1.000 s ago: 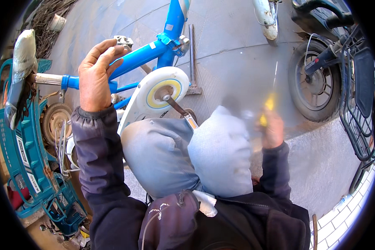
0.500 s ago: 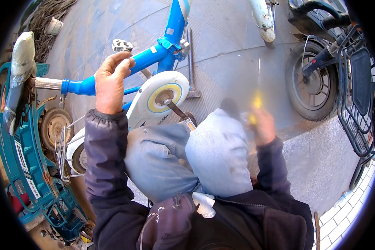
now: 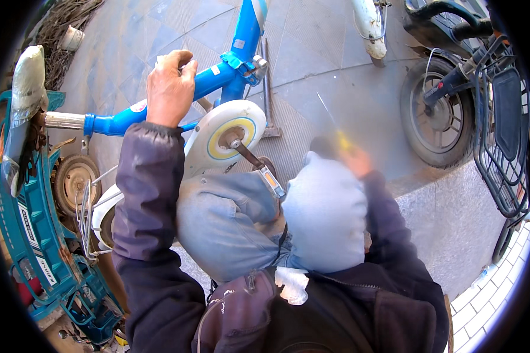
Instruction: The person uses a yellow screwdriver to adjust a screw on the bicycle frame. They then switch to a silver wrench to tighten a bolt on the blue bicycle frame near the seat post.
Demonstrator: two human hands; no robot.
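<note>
A person in faded jeans sits over a bicycle with a blue frame (image 3: 203, 82), a yellow-handled screwdriver (image 3: 343, 140) in the right hand (image 3: 358, 162), that grip clamped around the handle. The tool's shaft points up and away above the paved ground (image 3: 312, 53), beyond the knee, and the area is blurred. The left hand (image 3: 171, 85), fingers curled, covers part of the frame; whether its grip is closed on the tube cannot be told. Between the hands stand the white chain guard (image 3: 195, 156) and a pedal (image 3: 272, 183), which juts up beside the knees and crowds the space. A long-handled metal tool (image 3: 267, 88) lies past the guard. A black wire basket (image 3: 503, 147) and dark-tyred wheel (image 3: 439, 112) hem in the right; a teal cart (image 3: 32, 217) fills the left.
</note>
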